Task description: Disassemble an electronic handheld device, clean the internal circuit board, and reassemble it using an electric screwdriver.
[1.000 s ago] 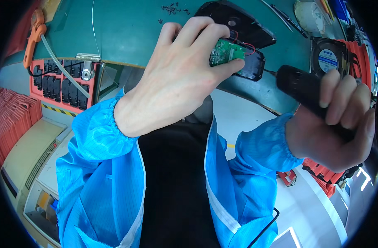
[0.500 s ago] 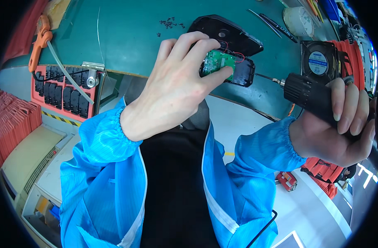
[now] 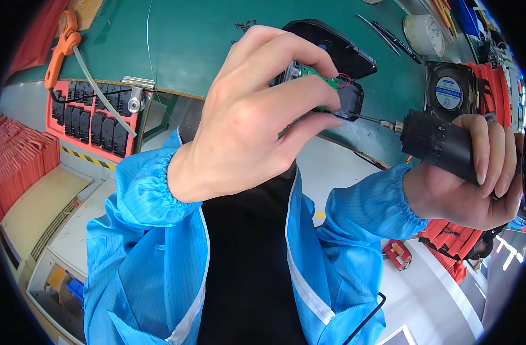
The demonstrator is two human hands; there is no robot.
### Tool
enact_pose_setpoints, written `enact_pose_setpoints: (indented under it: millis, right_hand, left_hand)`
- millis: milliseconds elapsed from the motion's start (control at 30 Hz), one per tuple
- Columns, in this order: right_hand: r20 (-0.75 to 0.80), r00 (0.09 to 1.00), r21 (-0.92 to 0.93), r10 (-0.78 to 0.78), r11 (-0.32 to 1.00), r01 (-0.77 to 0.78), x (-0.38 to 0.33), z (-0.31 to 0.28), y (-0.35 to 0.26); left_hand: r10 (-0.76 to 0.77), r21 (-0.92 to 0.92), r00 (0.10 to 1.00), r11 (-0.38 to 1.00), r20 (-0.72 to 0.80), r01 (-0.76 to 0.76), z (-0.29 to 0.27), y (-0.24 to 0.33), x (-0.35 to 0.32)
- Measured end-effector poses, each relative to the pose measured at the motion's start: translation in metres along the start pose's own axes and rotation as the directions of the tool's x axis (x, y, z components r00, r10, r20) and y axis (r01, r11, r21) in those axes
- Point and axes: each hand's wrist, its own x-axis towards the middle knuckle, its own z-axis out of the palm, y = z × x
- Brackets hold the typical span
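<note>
My right hand [image 3: 475,178] is wrapped round a black electric screwdriver [image 3: 435,141], its thin bit pointing left. The bit's end is close to my left thumb and forefinger, by the near edge of a small black housing [image 3: 350,99]. My left hand [image 3: 246,121] arches over the housing, thumb and forefinger drawn into a pinch; whatever is between them is hidden. Under its fingers shows part of a green circuit board [image 3: 309,72] with a red wire [image 3: 344,77]. Behind lies a larger black cover [image 3: 349,53], tilted on the green bench.
Small dark screws [image 3: 246,25] lie behind my left hand. Tweezers [image 3: 378,33] and a white roll [image 3: 424,34] are at the back right, a black fan [image 3: 447,92] further right. At left are an orange glue gun [image 3: 57,57] and a red tray [image 3: 89,140] of black parts.
My left hand has drawn its thumb off the circuit board and brought thumb and forefinger together near the bit. The screwdriver stays at the right, shifted only slightly in view.
</note>
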Motion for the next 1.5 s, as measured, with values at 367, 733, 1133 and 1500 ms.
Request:
enact_pose_setpoints:
  millis: [367, 733, 1133, 1500]
  right_hand:
    - [0.015, 0.999, 0.07, 0.04, 0.997, -0.041, 0.004, -0.005, -0.003]
    - [-0.067, 0.951, -0.498, -0.303, 0.836, 0.231, 0.01, -0.026, 0.004]
    - [-0.134, 0.739, -0.709, -0.66, 0.585, 0.394, 0.1, -0.099, 0.088]
    - [0.278, 0.953, -0.961, 0.121, 0.038, 0.275, -0.057, -0.038, 0.064]
  left_hand:
    - [0.067, -0.002, 0.998, 0.998, -0.02, -0.067, -0.002, 0.001, 0.003]
    - [-0.15, 0.475, 0.986, 0.864, -0.067, 0.164, -0.05, -0.03, -0.001]
    - [-0.03, 0.599, 0.998, 0.799, -0.055, 0.057, -0.05, -0.049, 0.007]
    - [-0.191, 0.441, 0.969, 0.891, 0.155, 0.105, -0.035, 0.005, -0.013]
